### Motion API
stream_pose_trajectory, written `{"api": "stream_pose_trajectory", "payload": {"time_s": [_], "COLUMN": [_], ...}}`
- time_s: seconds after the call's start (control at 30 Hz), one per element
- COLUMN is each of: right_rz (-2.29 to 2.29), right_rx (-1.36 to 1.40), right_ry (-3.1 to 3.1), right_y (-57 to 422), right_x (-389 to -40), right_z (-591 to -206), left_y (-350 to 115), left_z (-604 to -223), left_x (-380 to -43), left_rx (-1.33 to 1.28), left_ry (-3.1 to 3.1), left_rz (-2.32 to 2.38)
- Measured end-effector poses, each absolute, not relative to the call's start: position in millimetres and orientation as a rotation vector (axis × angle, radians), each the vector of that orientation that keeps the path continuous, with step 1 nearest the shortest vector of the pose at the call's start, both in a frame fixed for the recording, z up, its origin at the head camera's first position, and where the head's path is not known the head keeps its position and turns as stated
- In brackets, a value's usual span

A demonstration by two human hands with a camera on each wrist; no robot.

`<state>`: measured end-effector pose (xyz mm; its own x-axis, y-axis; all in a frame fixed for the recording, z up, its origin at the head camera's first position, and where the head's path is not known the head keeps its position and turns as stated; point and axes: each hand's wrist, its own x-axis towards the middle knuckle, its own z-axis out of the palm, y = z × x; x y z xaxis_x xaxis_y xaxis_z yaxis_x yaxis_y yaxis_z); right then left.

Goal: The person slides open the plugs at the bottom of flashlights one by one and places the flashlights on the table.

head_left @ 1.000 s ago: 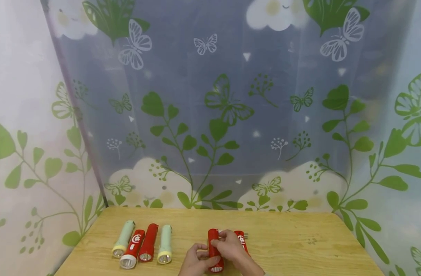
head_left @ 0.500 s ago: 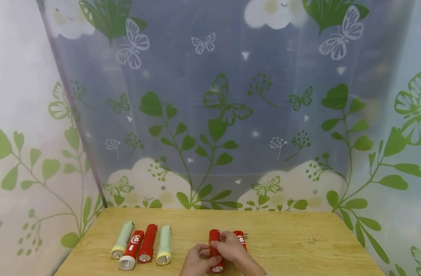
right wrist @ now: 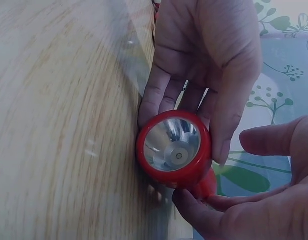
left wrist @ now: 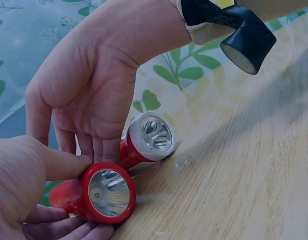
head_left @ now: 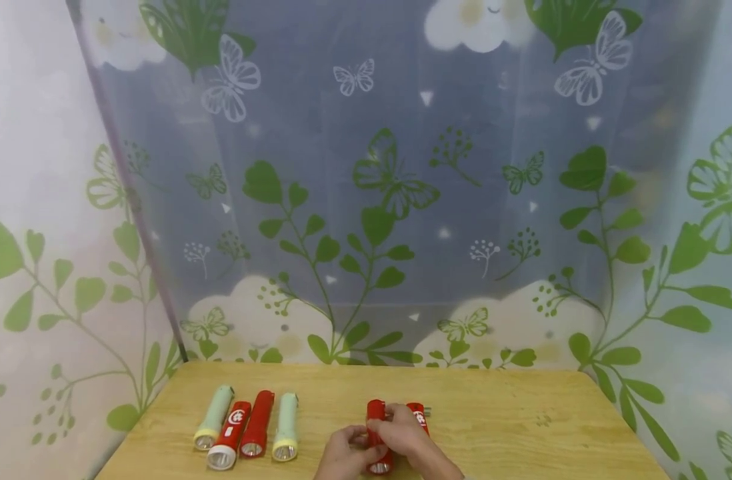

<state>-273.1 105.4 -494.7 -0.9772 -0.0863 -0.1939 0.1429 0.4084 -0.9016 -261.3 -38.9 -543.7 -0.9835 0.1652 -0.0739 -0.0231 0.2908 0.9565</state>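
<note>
Both hands hold a red flashlight near the front of the table. My left hand (head_left: 344,457) grips its head end, thumb on one side and fingers on the other. My right hand (head_left: 407,432) pinches the body (head_left: 375,413) further back. The reflector (left wrist: 112,194) of this red flashlight faces the person and sits low over the wood in the left wrist view. Just right of it, partly hidden by my right hand, lies a second red flashlight (head_left: 418,415) with a white emblem, a white lens rim and metal prongs sticking out.
At the left of the wooden table (head_left: 504,427) several flashlights lie side by side: a pale green one (head_left: 217,413), a red one with a white rim (head_left: 229,433), a plain red one (head_left: 258,423) and another pale green one (head_left: 287,420). A printed curtain (head_left: 402,267) hangs behind.
Both hands and the red flashlight between them have shifted slightly to the right. Their grip looks the same, and the other flashlights lie where they were.
</note>
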Motion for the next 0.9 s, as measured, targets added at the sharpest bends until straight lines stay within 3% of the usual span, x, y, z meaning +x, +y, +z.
{"api": "stream_pose_trajectory", "payload": {"time_s": [0.9], "right_rz": [-1.582], "right_rx": [0.05], "right_ry": [2.424], "right_y": [111], "right_x": [-272], "right_z": [-492], "left_y": [-28], "left_z": [-539], "left_x": [-264], "left_rx": [0.148], "left_ry": [2.402], "left_rz": [1.773]}}
